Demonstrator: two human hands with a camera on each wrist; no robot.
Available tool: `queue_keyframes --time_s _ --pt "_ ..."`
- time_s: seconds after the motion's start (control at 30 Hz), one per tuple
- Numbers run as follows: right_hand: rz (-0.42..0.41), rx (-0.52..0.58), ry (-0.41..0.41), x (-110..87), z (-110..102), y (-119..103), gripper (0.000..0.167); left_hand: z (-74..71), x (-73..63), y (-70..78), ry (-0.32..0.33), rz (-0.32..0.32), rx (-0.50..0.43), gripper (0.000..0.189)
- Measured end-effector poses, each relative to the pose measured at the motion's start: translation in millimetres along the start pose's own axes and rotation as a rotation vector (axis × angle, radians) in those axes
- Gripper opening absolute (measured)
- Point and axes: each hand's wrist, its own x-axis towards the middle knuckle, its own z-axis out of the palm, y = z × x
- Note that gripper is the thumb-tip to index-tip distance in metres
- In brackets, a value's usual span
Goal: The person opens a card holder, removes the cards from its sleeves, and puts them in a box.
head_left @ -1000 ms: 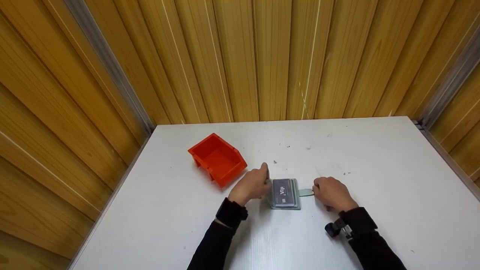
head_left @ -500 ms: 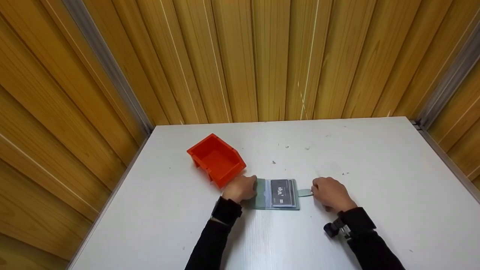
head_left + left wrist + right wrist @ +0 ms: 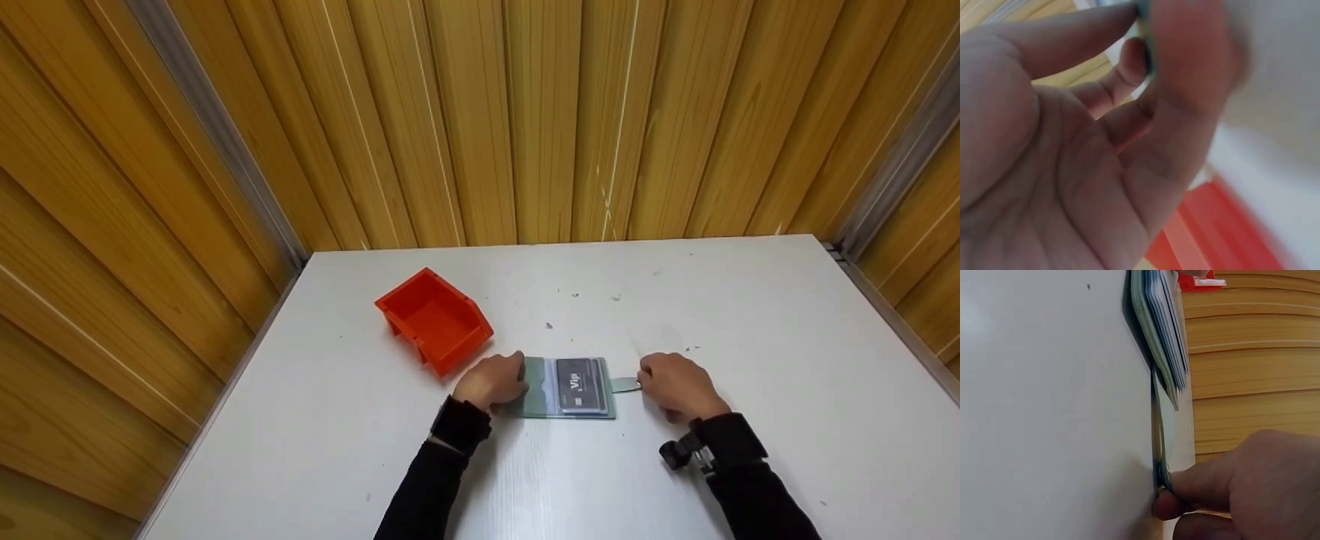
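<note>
A pale green card holder (image 3: 534,386) lies opened out on the white table in the head view. Its right side carries a stack of plastic sleeves, with a dark card marked "Vip" (image 3: 577,390) on top. My left hand (image 3: 492,380) grips the outer edge of the left cover between thumb and fingers; in the left wrist view only a sliver of the green edge shows. On the other side, my right hand (image 3: 682,386) pinches the end of the short closing strap (image 3: 1166,422). From the right wrist view, the layered sleeves (image 3: 1163,323) stand above the strap.
An orange-red plastic bin (image 3: 435,319) sits just behind and left of my left hand, with nothing seen inside. Wood-look panels (image 3: 540,120) rise beyond the back edge of the table (image 3: 750,315).
My left hand has swung the left cover down and out to the left, uncovering its inside. Lately the card holder and both hands have shifted slightly right, the right hand keeping the strap.
</note>
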Motion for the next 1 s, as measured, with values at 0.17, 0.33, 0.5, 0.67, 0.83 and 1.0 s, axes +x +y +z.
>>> queue_keyframes --time_s 0.17,0.33,0.5,0.67,0.83,1.0 --pt "0.014 -0.004 -0.051 -3.1 -9 13 0.023 10.3 5.3 7.8 0.043 0.038 0.043 0.026" --pt "0.032 0.002 -0.075 -5.5 -14 20 0.020 17.2 6.1 14.9 0.074 0.057 0.090 0.038" --pt "0.034 -0.010 -0.065 -5.7 -16 22 0.020 20.4 5.3 16.4 0.101 0.099 0.139 0.032" --pt "0.036 -0.016 -0.074 -5.5 -17 21 0.020 20.9 5.3 15.4 0.087 0.091 0.125 0.037" --pt "0.039 -0.007 -0.015 -4.5 -19 19 0.014 20.2 5.9 15.1 0.088 0.101 0.129 0.040" --pt "-0.063 0.031 0.111 2.4 -16 13 0.017 19.9 6.1 15.8 0.087 0.101 0.130 0.035"
